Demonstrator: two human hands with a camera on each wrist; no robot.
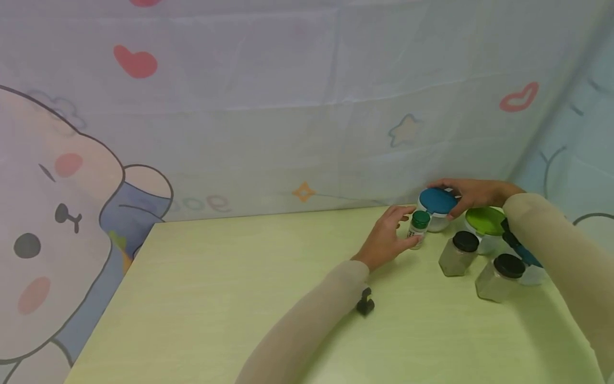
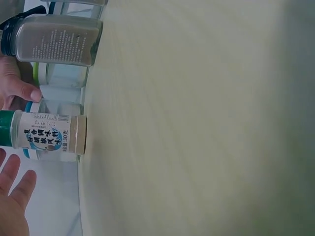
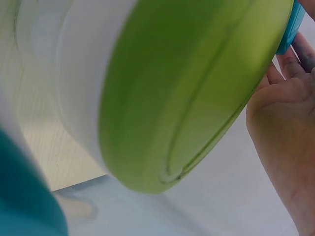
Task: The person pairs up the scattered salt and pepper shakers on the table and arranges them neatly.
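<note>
Currently, right hand (image 1: 479, 193): grasping the blue-lidded tub (image 1: 437, 202), fingers at the lid's far edge, thumb at its near edge; tub upright on the table (image 1: 216, 298).
Left hand (image 1: 384, 242): fingers loosely bent, spread beside the green-capped bottle (image 1: 418, 229); wrist view shows a gap, so apparently holding nothing. Whether the thumb brushes the bottle, cannot tell.
Bottle: upright, between the two hands, just on the body side of the blue-lidded tub.
Done, as I judge it: six containers stand grouped around and below the right hand, every visible lid or cap on. Which of them have been handled, cannot tell.
Left over, as I judge it: right hand's grip not yet released; left hand not yet closed round the bottle. Work looks partway through.
Green-lidded tub (image 1: 485, 221): just beside the right hand, toward the body; pale walls, contents not readable.
Black-capped jars: one (image 1: 459, 255) between the two hands, nearer the body; another (image 1: 499, 278) further right and nearer still, below the right forearm. Greyish-brown fill shows through the glass of one in the left wrist view.
Part-hidden tub (image 1: 531, 276): under the right sleeve (image 1: 556, 250), blue lid partly showing; contents unseen.
Bottle's contents: pale tan below the printed label; level hidden by the label.
Blue-lidded tub's contents: cannot tell.
</note>
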